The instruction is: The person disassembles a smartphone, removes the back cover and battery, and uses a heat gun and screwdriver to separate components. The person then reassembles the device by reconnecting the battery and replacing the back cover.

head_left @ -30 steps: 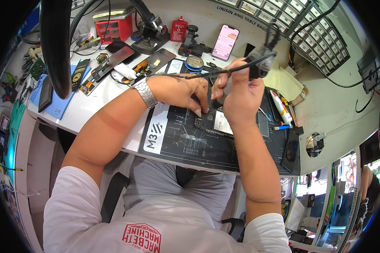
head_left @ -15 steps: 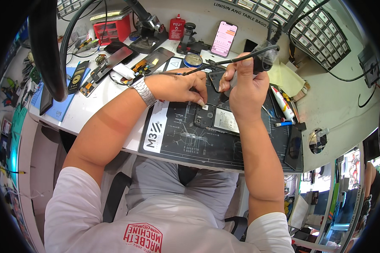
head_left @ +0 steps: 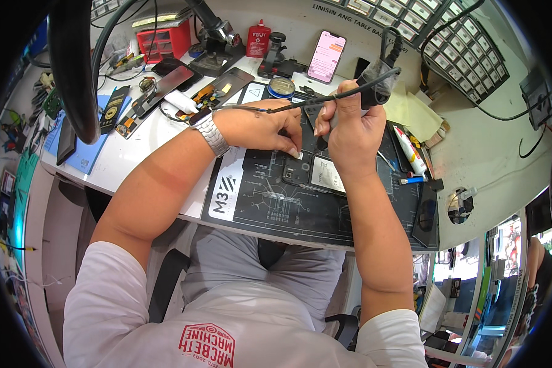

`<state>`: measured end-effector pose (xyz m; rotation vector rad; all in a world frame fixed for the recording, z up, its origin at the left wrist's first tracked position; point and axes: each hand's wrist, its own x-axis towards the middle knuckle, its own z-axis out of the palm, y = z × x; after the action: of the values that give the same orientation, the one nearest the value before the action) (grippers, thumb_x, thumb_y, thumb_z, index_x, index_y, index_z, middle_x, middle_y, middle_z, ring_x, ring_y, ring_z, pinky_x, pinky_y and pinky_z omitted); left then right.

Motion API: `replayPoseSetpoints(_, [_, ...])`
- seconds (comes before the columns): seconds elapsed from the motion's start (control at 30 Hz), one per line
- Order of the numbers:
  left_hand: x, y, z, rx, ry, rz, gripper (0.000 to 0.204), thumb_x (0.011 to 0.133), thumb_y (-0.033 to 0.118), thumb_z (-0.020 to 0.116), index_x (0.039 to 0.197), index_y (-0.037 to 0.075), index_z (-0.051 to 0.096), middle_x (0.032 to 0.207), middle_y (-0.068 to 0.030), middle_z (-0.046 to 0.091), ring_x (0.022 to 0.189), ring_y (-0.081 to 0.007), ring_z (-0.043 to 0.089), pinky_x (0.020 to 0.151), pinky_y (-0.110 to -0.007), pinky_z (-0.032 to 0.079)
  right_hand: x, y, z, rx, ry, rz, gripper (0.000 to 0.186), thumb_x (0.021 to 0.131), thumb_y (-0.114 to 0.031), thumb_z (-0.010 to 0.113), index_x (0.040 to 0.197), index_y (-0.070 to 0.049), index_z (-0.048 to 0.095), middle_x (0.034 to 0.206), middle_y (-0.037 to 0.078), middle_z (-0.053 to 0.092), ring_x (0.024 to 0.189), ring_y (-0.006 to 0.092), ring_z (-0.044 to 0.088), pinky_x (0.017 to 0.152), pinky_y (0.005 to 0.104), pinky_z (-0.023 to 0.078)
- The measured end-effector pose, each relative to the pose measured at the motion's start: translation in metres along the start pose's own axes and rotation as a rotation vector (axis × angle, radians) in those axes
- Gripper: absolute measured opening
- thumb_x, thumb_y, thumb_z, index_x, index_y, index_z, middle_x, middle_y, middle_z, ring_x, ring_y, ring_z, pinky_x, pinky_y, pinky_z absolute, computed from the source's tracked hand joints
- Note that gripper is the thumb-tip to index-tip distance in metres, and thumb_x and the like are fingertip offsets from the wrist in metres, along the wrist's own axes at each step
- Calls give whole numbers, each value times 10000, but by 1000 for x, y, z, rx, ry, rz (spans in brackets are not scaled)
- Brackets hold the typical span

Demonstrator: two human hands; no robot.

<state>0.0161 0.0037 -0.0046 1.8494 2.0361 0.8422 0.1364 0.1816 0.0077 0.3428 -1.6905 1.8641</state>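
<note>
My right hand (head_left: 356,135) grips a dark hot-air tool (head_left: 375,89) with a cable and plastic wrapping at its top, the nozzle angled downward over an opened smartphone (head_left: 326,173). This phone shows its white-labelled battery and lies on a black printed work mat (head_left: 270,208). At the phone's upper left, my left hand (head_left: 257,129) has its fingers bent, thumb tip at a small pale square piece (head_left: 298,156); whether it pinches this piece I cannot make out. A silver watch (head_left: 211,135) is on my left wrist.
Behind stand a lit phone (head_left: 325,56), a round tin (head_left: 281,86), a microscope stand (head_left: 218,43) and red drawers (head_left: 162,46). Phone parts (head_left: 138,110) lie at left. At right are a white tube (head_left: 410,150), yellow paper (head_left: 411,113) and wall-mounted small-parts drawers (head_left: 466,55).
My right hand and the tool have risen slightly since a second ago, uncovering more of the phone and the pale piece. My left fingers have barely moved.
</note>
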Motion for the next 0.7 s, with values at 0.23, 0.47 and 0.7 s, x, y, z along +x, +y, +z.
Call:
replayPoseSetpoints(0.23, [2, 3, 5, 0, -7, -45, 218, 920, 273, 880, 1079, 126, 862, 1194, -75, 681, 1217, -286, 656, 1086, -394, 521, 2, 1, -2, -21, -15, -16, 349, 1132, -398, 672, 1102, -54, 620, 775, 73, 623, 583, 165, 597, 542, 333, 509])
replayPoseSetpoints(0.47, [4, 13, 15, 79, -45, 53, 668, 784, 509, 939, 1216, 41, 737, 1163, -136, 669, 1174, -330, 633, 1024, -421, 521, 6, -7, -3, 59, 30, -29, 391, 1131, -448, 659, 1163, -60, 619, 791, 87, 617, 587, 180, 595, 559, 348, 522])
replayPoseSetpoints(0.7, [4, 14, 17, 57, 55, 78, 582, 819, 448, 928, 1168, 21, 742, 1111, -135, 662, 1121, -339, 634, 981, -433, 527, 1, -13, -2, 78, 79, -74, 473, 1127, -535, 622, 1200, -67, 617, 799, 86, 619, 604, 189, 617, 569, 368, 530])
